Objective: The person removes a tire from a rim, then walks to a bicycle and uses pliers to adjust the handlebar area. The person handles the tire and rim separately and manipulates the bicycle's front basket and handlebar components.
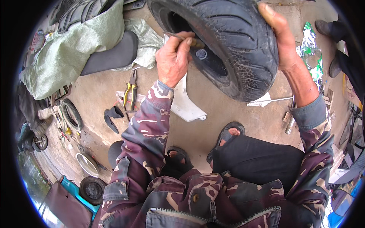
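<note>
A worn black tyre (243,41) with a cracked sidewall is held up off the ground. My right hand (276,32) grips its tread at the right, thumb on top. At the tyre's opening, my left hand (175,57) is closed in a pinch, with a thin dark strip along its fingers and a small brownish rounded piece (197,43) at the fingertips. I cannot make out what kind of thing that is. Just below it, a round pale patch (201,54) shows on the tyre's inner wall. My left fingers partly hide the opening.
Yellow-and-black pliers (130,91) lie on the concrete floor, left of a white plastic panel (187,104). A pale green woven sack (76,53) and a black seat (110,55) stand at far left. Another person's shoes (334,64) show at right.
</note>
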Available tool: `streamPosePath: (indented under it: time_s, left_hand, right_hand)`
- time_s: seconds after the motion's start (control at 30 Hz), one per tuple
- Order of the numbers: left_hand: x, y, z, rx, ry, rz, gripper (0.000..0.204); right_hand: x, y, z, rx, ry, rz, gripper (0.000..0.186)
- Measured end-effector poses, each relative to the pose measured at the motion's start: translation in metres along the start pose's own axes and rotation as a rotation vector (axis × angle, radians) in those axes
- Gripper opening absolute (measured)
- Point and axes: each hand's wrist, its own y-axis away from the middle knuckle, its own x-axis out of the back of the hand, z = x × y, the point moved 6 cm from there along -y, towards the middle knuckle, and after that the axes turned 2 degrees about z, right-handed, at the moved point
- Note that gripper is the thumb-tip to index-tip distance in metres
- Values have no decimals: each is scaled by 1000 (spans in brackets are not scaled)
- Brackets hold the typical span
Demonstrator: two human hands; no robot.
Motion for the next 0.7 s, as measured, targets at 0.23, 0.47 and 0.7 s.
streamPosePath:
  time_s: [0.23, 0.47, 0.7]
  left_hand:
    - [-19, 13, -10, -10, -153, -143, 16]
    - [-22, 12, -1, -177, -242, -112, 17]
    - [-15, 3, -35, 58, -138, -159, 17]
  right_hand:
    - [7, 0, -4, 6, 125, 91, 60]
    - [7, 0, 0, -48, 1, 85, 54]
    - [4, -2, -6, 61, 76, 134, 51]
